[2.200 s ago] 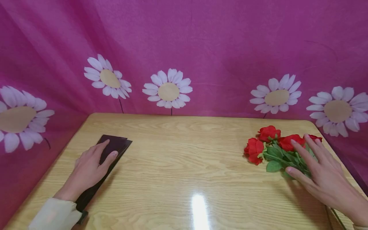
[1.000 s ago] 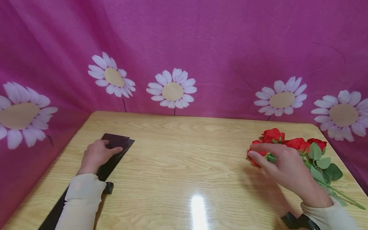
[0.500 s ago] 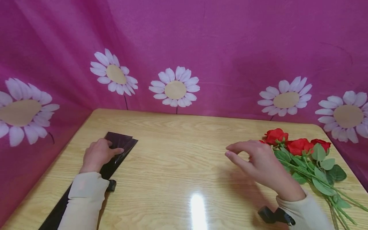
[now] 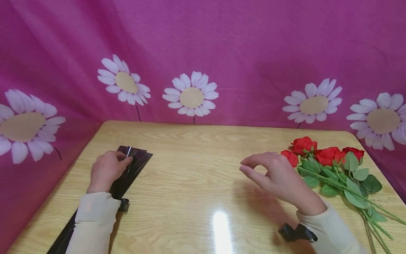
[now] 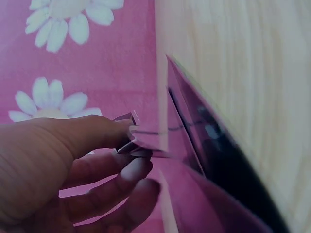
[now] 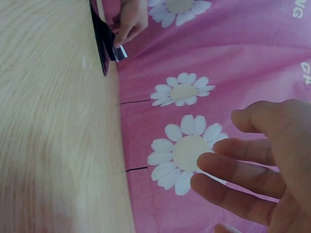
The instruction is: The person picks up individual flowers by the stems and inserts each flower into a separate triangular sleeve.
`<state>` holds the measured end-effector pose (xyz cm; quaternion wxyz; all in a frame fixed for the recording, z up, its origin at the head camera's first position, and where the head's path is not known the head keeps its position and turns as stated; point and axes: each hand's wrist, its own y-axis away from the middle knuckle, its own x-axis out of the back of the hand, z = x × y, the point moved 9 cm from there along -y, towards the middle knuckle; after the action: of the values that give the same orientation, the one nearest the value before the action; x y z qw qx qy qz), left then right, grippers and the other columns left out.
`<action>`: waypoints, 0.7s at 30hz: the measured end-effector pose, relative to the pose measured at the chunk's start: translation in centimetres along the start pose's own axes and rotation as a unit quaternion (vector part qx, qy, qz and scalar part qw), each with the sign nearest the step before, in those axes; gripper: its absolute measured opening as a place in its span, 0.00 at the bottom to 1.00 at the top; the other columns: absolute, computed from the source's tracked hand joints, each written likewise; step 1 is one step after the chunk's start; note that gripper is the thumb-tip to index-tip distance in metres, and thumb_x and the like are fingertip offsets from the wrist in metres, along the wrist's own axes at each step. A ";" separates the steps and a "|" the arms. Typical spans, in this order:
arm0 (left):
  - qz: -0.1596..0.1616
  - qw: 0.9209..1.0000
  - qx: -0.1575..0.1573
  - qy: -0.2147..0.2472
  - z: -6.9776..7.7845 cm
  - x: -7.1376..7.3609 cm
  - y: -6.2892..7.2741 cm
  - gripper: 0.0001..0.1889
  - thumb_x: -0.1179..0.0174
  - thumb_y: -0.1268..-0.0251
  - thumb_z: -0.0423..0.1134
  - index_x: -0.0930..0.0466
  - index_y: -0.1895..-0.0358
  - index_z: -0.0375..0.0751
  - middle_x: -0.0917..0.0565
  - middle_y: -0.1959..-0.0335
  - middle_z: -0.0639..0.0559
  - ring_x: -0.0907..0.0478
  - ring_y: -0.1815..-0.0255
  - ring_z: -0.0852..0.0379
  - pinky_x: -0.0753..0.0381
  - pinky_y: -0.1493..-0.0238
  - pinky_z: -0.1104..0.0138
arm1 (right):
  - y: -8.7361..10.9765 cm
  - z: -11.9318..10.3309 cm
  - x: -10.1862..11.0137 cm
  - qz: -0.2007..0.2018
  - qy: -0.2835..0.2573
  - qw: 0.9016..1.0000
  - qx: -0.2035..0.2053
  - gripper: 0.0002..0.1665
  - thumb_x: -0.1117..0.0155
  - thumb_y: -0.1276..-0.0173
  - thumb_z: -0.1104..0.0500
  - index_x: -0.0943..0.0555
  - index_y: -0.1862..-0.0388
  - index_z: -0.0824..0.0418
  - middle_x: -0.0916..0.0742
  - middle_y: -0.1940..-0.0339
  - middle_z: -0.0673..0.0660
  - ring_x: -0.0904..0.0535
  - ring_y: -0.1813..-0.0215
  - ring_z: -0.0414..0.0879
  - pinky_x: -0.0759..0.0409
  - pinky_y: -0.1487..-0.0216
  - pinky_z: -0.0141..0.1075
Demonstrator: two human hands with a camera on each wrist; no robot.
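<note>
Head view: on the left side of a pale wood-grain table (image 4: 190, 169) lies a long stack of glossy black sheets (image 4: 130, 174). At its far end the left hand (image 4: 107, 171) pinches a raised edge between thumb and forefinger. Over the table's right half, the right hand (image 4: 282, 180) hovers, fingers loosely bent around nothing, near red roses with leafy green stems (image 4: 330, 156) by the table's right edge. Parting a sheet seems in hand; next calls, I judge, for a steady lift.

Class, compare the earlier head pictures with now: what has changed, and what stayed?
The right hand has moved left from over the red roses toward the middle of the table, holding nothing. The left hand, earlier spread over the black sheets, now pinches and lifts an edge. The roses lie where they did.
</note>
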<state>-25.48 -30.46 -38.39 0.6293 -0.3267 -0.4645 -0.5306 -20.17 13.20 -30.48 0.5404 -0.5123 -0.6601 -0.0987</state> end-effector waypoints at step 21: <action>0.103 0.986 -0.128 0.026 10.0 1.8 4.5 0.12 0.37 0.32 0.37 0.12 0.51 0.35 0.09 0.66 0.40 0.23 0.75 0.51 0.32 0.76 0.67 | 0.6 1.9 -5.5 -0.115 -0.147 0.975 -0.117 0.07 0.31 0.27 0.48 0.10 0.58 0.46 0.09 0.62 0.39 0.15 0.57 0.35 0.18 0.57 0.34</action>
<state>-23.44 -21.07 -32.76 0.6456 -0.4371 -0.3396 -0.5262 -21.43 11.60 -35.97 0.3591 -0.5011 -0.7708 -0.1606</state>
